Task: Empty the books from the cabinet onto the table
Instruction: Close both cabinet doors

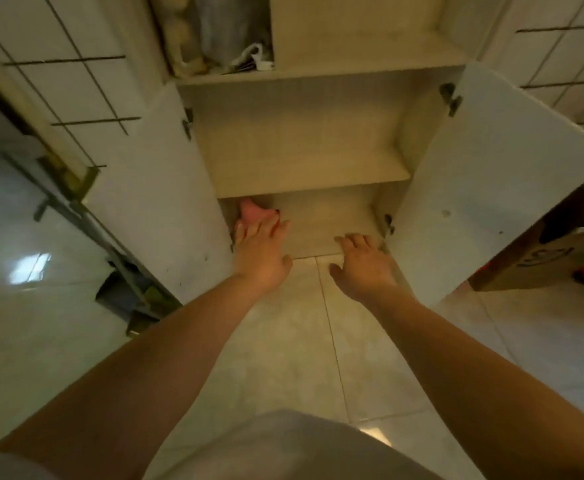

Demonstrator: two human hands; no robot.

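Note:
A cream cabinet (304, 140) stands with both doors swung wide. Its middle shelf holds nothing that I can see. On the bottom shelf, at the far left, lies a pink thing with red edges (252, 211), maybe a book; most of it is hidden under the shelf above. My left hand (261, 252) reaches over the bottom shelf's front edge, fingers spread and touching the pink thing, without a clear grip. My right hand (363, 263) hovers with fingers apart at the right of the same shelf, holding nothing.
The left door (159, 202) and right door (484, 181) flank my arms. An upper compartment holds bags and wrapped items (221, 32). A cardboard box (540, 261) sits on the tiled floor at right. A metal rack (124, 292) stands at left.

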